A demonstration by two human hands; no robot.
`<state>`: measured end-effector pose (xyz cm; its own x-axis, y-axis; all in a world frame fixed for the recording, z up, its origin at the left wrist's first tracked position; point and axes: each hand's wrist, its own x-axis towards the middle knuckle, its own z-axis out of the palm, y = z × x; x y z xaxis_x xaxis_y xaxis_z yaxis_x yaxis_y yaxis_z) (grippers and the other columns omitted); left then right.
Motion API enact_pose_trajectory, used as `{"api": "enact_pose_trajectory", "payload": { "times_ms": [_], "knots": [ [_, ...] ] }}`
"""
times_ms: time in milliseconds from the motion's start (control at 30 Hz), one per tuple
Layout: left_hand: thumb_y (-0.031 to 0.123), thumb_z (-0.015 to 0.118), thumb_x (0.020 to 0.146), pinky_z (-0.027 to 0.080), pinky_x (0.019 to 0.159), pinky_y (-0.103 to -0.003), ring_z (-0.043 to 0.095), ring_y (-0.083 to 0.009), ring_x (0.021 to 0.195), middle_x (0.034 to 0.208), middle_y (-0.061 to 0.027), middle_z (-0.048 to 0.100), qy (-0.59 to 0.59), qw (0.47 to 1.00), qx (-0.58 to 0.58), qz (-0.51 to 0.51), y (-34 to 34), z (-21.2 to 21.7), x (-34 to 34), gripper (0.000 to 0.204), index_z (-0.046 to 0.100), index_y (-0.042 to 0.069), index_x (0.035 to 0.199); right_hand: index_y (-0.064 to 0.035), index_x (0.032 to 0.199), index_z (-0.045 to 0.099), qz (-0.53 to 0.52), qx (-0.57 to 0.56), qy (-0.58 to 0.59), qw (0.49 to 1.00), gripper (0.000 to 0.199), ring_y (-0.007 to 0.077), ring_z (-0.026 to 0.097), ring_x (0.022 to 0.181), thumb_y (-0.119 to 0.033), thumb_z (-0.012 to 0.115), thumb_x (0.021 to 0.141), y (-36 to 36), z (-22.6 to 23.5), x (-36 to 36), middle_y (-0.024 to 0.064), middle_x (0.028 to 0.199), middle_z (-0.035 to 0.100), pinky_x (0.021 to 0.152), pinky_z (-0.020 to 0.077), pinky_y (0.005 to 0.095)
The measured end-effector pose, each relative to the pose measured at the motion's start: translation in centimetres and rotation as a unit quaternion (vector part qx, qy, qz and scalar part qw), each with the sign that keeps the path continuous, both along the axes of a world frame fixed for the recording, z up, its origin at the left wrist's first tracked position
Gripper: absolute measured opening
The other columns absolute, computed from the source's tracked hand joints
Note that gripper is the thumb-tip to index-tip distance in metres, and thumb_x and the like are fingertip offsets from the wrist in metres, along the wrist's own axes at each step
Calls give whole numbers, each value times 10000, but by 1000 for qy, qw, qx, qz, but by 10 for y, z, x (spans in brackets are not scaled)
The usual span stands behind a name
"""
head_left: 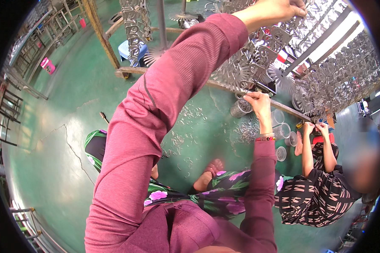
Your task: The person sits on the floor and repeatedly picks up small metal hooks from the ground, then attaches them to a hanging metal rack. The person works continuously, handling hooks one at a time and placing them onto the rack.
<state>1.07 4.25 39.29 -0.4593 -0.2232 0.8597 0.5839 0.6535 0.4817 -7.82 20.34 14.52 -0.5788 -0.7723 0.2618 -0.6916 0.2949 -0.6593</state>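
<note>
My left hand [280,10] is raised at the top, among the hanging metal parts [261,57] on the rack. Its fingers are pinched together, and what they hold is too small to make out. Lower down, my right hand [259,103] pinches a flat metal piece with a hole [241,95] between thumb and finger, beside the rack's lower bar. Just under that piece stands a clear tub [240,109] of small metal parts. Round spiky metal discs [281,78] sit on the rack's poles close by.
Small curved metal pieces [183,143] lie scattered on the green floor. More clear plastic tubs [281,130] stand right of my right wrist. A co-worker in a black patterned top [312,198] sits at the right, hands at the rack. A blue stool [128,50] is behind the rack.
</note>
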Motion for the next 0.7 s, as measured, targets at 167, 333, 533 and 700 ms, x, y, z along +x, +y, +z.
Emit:
{"api": "enact_pose_trajectory", "payload": {
  "times_ms": [167,333,533,700],
  "knots": [
    [137,650,779,499,665,-357,652,-277,720,754,-186,650,38,996,5,86,7,-10,-19,143,671,9,840,-24,832,715,-93,-17,36,995,212,154,660,630,-200,734,717,6,-14,15,101,681,686,629,493,283],
    [30,587,727,501,656,-430,624,-370,669,689,-212,616,159,961,-92,204,9,-31,-28,82,643,-29,736,-23,822,695,-141,-48,100,984,194,305,670,708,-200,682,745,-12,-32,34,159,744,679,690,503,363],
    [3,548,728,481,674,-430,593,-376,760,839,-245,596,201,912,-163,317,32,-57,61,188,557,-70,900,58,850,653,-170,-130,-14,977,216,225,671,615,-150,660,796,-45,-46,29,151,706,674,550,508,339],
    [-23,570,789,487,746,-383,601,-335,862,951,-207,603,226,930,-151,247,-3,-88,125,235,552,-51,1021,85,912,633,-175,-237,-132,946,187,160,661,604,-84,638,832,-72,-62,26,146,740,665,434,525,260]
  ]
}}
